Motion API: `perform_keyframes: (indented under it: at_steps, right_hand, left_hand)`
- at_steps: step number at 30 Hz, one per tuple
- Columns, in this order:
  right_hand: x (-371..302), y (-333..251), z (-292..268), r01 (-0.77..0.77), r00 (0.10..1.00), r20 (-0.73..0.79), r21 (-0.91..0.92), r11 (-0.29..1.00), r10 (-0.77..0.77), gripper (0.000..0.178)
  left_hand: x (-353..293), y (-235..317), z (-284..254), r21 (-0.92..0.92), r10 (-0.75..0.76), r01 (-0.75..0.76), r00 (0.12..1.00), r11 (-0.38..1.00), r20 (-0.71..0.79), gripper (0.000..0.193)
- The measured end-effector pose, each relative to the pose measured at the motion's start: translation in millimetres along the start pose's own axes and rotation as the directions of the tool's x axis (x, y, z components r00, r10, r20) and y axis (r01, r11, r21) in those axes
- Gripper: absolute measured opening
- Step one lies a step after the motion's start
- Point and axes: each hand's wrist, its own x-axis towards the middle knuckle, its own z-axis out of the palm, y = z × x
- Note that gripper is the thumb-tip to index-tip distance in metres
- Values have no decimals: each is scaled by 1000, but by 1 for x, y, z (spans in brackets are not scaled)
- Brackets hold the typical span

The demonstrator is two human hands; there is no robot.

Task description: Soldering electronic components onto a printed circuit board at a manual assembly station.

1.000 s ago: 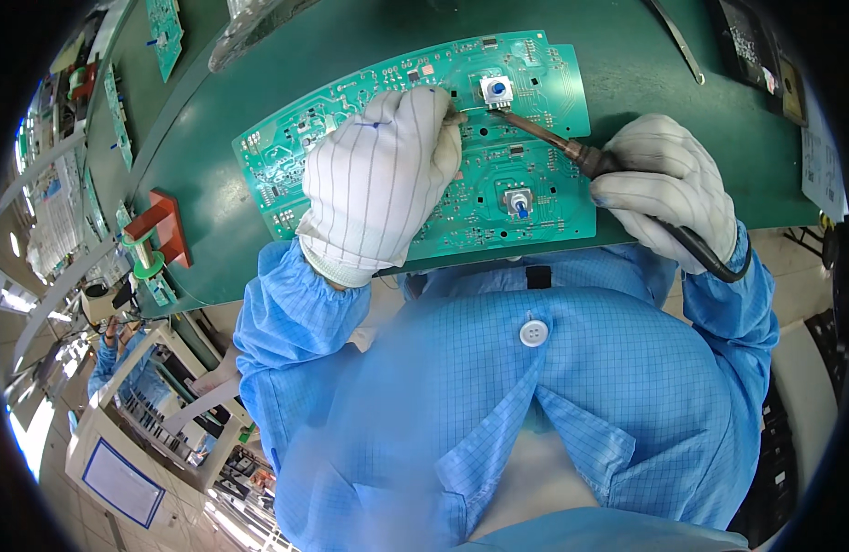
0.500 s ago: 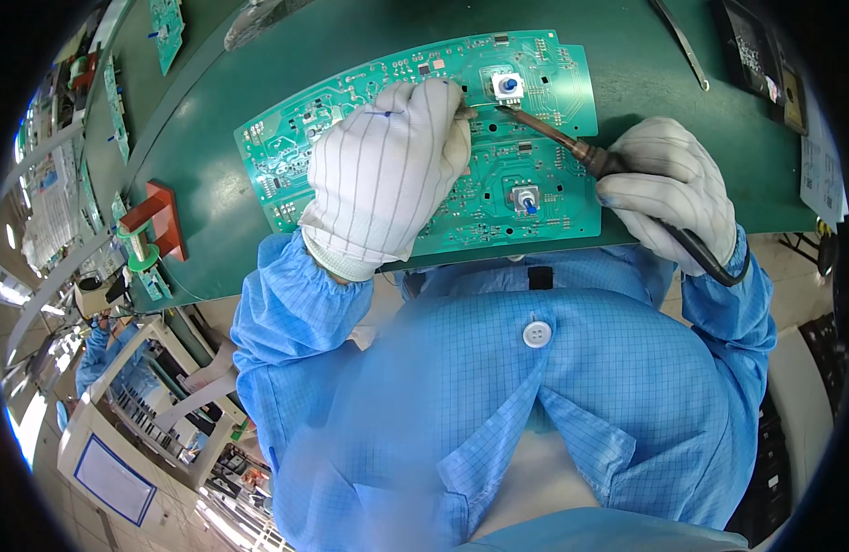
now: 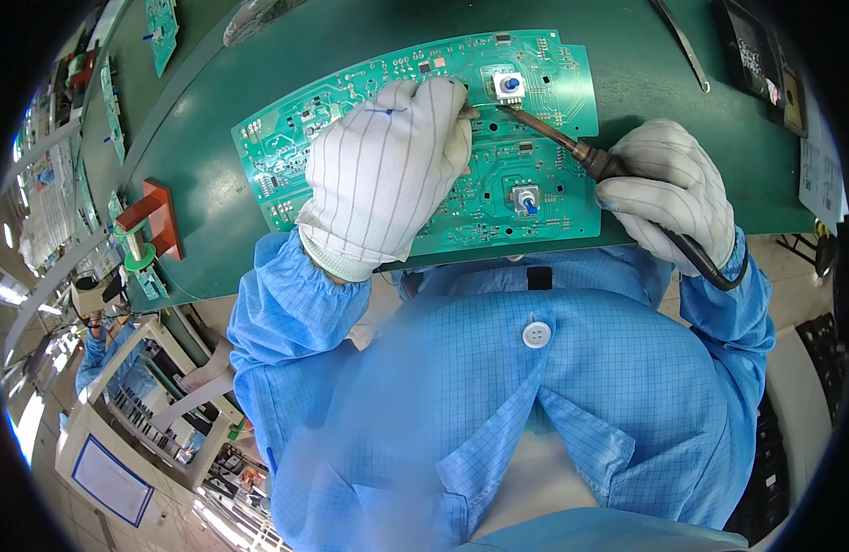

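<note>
A wide green circuit board (image 3: 562, 221) lies on the green work surface, with two blue-shafted rotary switches, an upper one (image 3: 508, 86) and a lower one (image 3: 526, 200). My right hand (image 3: 668, 179), in a striped white glove, is closed round the handle of a soldering iron (image 3: 585, 156). The iron's tip touches or nearly touches the board just below the upper switch. My left hand (image 3: 383, 170), also gloved, rests over the board's left part with fingertips pinched close to that tip. A thin piece of solder wire seems to stick out from them; the rest is hidden.
A red stand with a green spool (image 3: 141, 248) stands left on the green table (image 3: 203, 221). Further boards (image 3: 162, 37) lie far left. At the far right are tweezers (image 3: 687, 51), a black tray (image 3: 746, 51) and paper sheets (image 3: 818, 175).
The view has shifted very slightly. Both hands, the iron and the board hold practically the same places.
</note>
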Motion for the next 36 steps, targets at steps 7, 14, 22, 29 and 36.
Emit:
perform_keyframes:
  at_steps: [7,14,22,29,36]
  right_hand:
    - [1,1,-2,1,1000,26,-8,1000,-1,41]
    - [3,2,-1,22,1000,22,5,1000,-22,40]
    - [3,3,-3,18,999,34,22,1000,-19,38]
    - [3,5,-13,-15,986,-156,220,975,50,29]
    - [-6,-3,-13,-162,955,-244,62,985,172,32]
  left_hand:
    - [4,1,2,4,26,-26,1000,1000,4,15]
    - [3,0,1,57,75,-76,997,995,12,13]
    - [2,2,3,78,80,-80,997,994,1,11]
    - [28,-6,0,-92,24,-30,998,995,-66,13]
    - [13,19,-72,-839,-458,262,889,476,17,23]
